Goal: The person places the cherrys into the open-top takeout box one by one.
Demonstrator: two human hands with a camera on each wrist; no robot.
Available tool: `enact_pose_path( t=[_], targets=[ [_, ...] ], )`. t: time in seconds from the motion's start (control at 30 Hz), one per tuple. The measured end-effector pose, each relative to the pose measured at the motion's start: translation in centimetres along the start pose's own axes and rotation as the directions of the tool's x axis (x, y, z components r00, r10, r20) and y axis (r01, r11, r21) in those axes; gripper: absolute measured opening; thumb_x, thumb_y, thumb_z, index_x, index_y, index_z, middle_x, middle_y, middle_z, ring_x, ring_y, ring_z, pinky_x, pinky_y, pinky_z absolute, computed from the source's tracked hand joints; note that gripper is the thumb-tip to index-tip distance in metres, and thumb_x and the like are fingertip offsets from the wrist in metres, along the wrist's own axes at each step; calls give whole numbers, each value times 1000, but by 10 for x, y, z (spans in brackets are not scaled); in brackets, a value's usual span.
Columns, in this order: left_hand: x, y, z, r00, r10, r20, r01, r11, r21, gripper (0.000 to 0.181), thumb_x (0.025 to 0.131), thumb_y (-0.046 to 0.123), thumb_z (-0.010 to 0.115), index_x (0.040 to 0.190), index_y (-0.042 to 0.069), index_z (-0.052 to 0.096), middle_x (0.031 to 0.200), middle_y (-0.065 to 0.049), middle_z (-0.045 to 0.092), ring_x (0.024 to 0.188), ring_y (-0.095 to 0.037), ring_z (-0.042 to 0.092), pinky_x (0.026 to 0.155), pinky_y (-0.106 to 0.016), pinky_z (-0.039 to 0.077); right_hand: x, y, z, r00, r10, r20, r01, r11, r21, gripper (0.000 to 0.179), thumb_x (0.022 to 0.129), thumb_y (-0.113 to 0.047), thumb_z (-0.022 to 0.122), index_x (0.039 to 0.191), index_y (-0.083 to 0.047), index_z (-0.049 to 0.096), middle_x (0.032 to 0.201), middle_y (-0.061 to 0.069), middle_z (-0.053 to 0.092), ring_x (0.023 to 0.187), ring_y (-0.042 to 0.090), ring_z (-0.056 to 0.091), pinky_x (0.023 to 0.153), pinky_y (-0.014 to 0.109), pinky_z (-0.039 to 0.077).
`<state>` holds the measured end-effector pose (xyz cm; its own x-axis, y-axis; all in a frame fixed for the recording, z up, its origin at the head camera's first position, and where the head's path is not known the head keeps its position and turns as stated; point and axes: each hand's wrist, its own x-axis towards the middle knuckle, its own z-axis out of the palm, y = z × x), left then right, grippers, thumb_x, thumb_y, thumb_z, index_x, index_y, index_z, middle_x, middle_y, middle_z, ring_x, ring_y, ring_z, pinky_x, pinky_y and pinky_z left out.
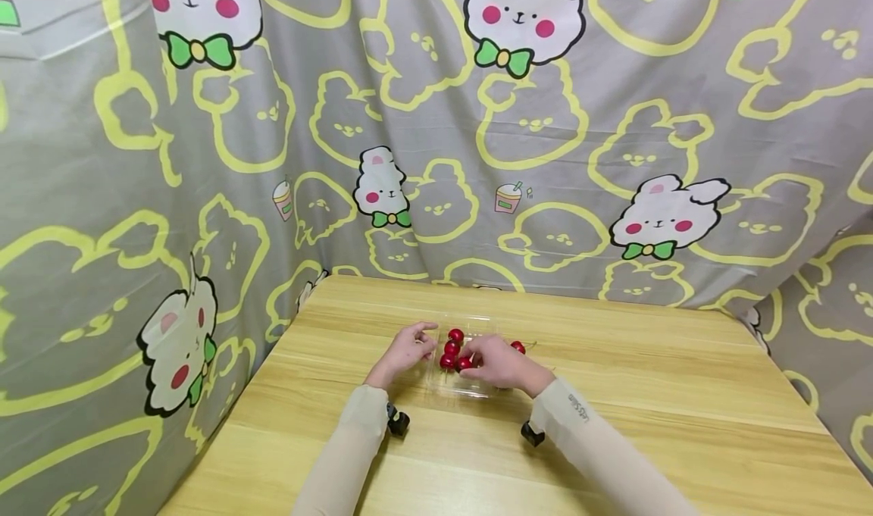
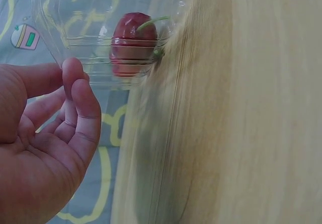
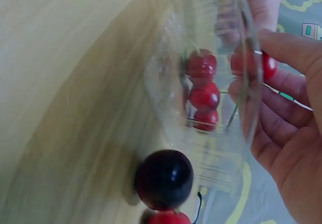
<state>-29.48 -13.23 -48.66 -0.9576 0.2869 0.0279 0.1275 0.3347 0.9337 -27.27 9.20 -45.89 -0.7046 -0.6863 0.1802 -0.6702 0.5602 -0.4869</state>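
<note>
Cherries [image 1: 452, 347] sit in a clear container [image 2: 90, 48], left hand [image 1: 408, 349] pinching its edge, right hand [image 1: 501, 361] gripping another cherry [image 3: 269, 65].

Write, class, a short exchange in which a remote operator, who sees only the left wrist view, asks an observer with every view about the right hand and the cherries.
Operator: I can't see the right hand. What is it doing?
Observer: It is pinching a red cherry between thumb and fingers.
Operator: Is any fruit outside the clear plastic container?
Observer: Yes, the right wrist view shows a dark cherry on the wooden table beside it.
</note>
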Motion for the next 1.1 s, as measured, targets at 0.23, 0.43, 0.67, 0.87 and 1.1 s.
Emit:
enact_pose_path(
  t=[0.23, 0.43, 0.67, 0.87, 1.1],
  targets=[
    [1, 0, -1, 1000, -1, 0, 1, 1000, -9, 43, 93, 0, 54, 135, -6, 46, 87, -18, 60, 65, -15, 58, 67, -36, 55, 7, 1, 10, 1000, -29, 12, 29, 999, -20, 23, 81, -20, 76, 101, -9, 70, 94, -4, 66, 78, 8, 59, 69, 23, 51],
    [0, 1, -1, 1000, -2, 1, 2, 1000, -9, 43, 93, -1, 55, 135, -6, 46, 85, -13, 59, 65, -14, 58, 68, -39, 55, 9, 3, 16, 999, -33, 43, 33, 999, 7, 17, 81, -20, 76, 95, -12, 69, 89, -7, 65, 75, 5, 59, 67, 21, 50],
    [-14, 22, -4, 1000, 8, 25, -7, 1000, -31, 41, 94, -3, 52, 134, -8, 45, 93, -27, 57, 73, -33, 61, 75, -49, 53, 10, 4, 21, 997, -35, 69, 35, 999, 0, 14, 81, -18, 76, 92, -12, 68, 88, -7, 63, 74, 3, 58, 66, 19, 50],
    [-24, 38, -6, 999, 4, 43, -2, 999, -36, 41, 94, -4, 51, 134, -9, 44, 97, -33, 56, 81, -43, 59, 79, -55, 50, 12, 2, 22, 995, -64, 76, 69, 996, -58, 15, 83, -19, 75, 94, -10, 71, 90, -3, 64, 75, 6, 59, 66, 18, 50],
    [-22, 36, -6, 1000, 1, 30, 0, 999, -33, 41, 93, -4, 52, 133, -9, 45, 95, -31, 56, 77, -37, 60, 78, -53, 52, 12, 1, 22, 990, -102, 96, 110, 990, -84, 13, 83, -16, 74, 93, -8, 72, 91, 0, 65, 76, 7, 60, 65, 16, 49]
  ],
)
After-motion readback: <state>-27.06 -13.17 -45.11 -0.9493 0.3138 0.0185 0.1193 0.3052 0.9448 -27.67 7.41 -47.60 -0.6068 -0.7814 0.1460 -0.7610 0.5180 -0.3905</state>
